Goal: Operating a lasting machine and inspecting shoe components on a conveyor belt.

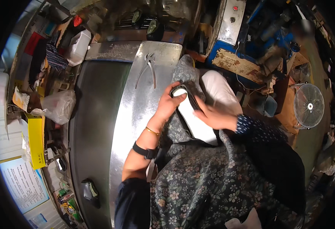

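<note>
On my lap, over the floral apron (201, 175), lies a shoe (196, 124) with its white underside up and a dark upper edge around it. My left hand (172, 100) wraps the rounded far end, its thumb pressed on the white surface. From the right, my right hand (213, 115) grips the shoe's side, with fingers along the dark edge and the thumb by the white underside. The fingertips under the shoe are hidden. A pair of pliers (150, 68) rests on the metal table (131, 110), beyond my left hand.
Left of the metal table runs a dark conveyor belt (99, 126) carrying a dark shoe (90, 193). More dark shoes (155, 29) stand on a rack at the back. A yellow box (36, 141) and plastic bag (59, 107) sit at left. A round fan (309, 106) stands at right.
</note>
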Motion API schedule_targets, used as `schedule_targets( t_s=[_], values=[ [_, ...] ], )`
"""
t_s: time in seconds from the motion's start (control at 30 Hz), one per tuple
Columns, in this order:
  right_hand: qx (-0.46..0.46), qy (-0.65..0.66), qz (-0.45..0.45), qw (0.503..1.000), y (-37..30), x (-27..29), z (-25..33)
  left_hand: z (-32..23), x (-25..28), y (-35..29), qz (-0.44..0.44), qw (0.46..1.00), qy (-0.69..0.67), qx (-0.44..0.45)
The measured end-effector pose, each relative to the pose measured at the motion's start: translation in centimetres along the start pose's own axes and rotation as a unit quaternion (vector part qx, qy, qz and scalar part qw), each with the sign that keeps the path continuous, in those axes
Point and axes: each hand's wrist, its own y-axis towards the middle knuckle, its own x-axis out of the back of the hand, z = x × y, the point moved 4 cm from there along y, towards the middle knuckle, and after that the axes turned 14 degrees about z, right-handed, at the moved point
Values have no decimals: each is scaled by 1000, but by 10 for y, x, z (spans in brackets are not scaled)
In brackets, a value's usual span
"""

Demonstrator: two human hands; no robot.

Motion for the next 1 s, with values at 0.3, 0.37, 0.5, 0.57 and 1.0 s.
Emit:
schedule_targets(
  t_s=[0.3,0.37,0.5,0.57,1.0],
  values=[
    [30,263,-47,963,16,-30,-3,0,-8,-29,-317,920,225,52],
    [-57,240,3,969,24,-37,7,-22,-12,-26,-288,727,606,147],
    [-62,324,-56,942,29,-35,19,-51,0,-7,-150,711,673,141],
    [-40,319,-73,944,29,-34,15,-57,5,-14,-106,784,602,110],
    [24,291,-166,942,18,-49,-2,-21,-55,-81,-170,640,750,3]
  ],
)
